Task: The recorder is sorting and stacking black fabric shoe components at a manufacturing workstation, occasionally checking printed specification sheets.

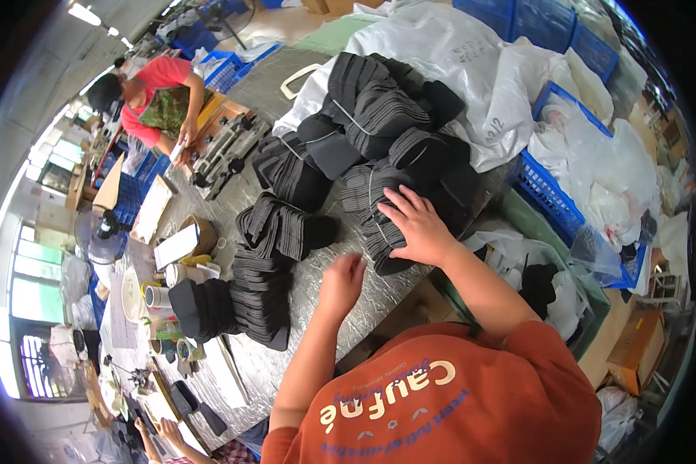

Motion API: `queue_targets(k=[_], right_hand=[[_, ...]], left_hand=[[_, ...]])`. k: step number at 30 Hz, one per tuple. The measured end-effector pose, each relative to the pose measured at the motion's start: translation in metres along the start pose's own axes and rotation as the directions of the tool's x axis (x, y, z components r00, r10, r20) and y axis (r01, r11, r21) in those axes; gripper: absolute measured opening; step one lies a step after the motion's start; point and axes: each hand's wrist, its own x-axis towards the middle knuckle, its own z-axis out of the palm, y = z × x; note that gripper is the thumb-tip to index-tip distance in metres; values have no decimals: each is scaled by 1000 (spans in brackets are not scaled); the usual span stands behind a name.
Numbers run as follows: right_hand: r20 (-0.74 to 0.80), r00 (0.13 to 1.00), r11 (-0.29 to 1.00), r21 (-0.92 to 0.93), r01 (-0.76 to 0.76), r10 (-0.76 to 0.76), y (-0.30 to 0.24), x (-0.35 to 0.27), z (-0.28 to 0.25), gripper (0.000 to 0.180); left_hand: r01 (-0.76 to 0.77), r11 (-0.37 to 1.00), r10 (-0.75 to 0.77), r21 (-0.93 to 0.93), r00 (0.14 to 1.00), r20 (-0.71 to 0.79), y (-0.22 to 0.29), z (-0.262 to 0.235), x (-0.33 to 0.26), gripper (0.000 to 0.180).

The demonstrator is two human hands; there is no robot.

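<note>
In mid-frame, the right hand (421, 230) is lying spread on a dark bundle (361, 203); the left hand (342, 281) is making a loose fist nearby.

this looks like a factory workshop: a silvery work table (305, 286) carries tied stacks of dark pieces (375, 116) at twelve o'clock, with a bulging white sack (472, 89) at one and a blue plastic crate (547, 187) near three. at ten, a co-worker (162, 100) bends by a metal fixture (228, 151), with strip lights (83, 13) beyond; windows (39, 282) line the wall at nine.
</note>
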Motion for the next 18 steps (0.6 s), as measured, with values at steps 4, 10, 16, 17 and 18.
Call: queue_targets(k=[4, 10, 16, 17, 18], right_hand=[[92, 992, 996, -4, -88, 88, -7, 5, 10, 83], [83, 989, 991, 43, -124, 120, 1, -3, 2, 77], [-304, 953, 985, 166, 54, -1, -11, -40, 3, 32], [-337, 941, 969, 233, 80, 4, -5, -53, 8, 24], [-336, 942, 968, 236, 86, -1, -4, -64, 8, 24]], left_hand=[[-107, 989, 82, -105, 973, -213, -5, 38, 57, 19], [-16, 934, -89, -357, 957, -275, -17, 57, 58, 11], [287, 630, -288, -722, 949, 126, 31, 59, 9, 17], [335, 548, -260, -767, 939, 225, 41, 61, 3, 18], [385, 505, -205, -773, 923, 325, 39, 64, -3, 20]])
